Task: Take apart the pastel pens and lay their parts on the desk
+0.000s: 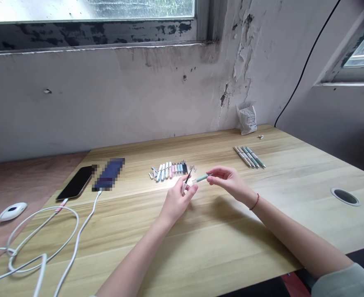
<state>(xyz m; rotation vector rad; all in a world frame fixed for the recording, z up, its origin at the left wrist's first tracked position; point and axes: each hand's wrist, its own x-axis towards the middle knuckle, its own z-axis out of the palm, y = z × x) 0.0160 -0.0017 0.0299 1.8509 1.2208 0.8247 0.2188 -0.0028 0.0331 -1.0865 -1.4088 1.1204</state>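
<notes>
White cables [41, 273] run to two phones [76, 183]; both hands [176, 199] hold pen parts [202, 177].

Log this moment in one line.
left hand: white piece, dark stick | right hand: green barrel | table: pen parts centre, pens right, black phone left
</notes>
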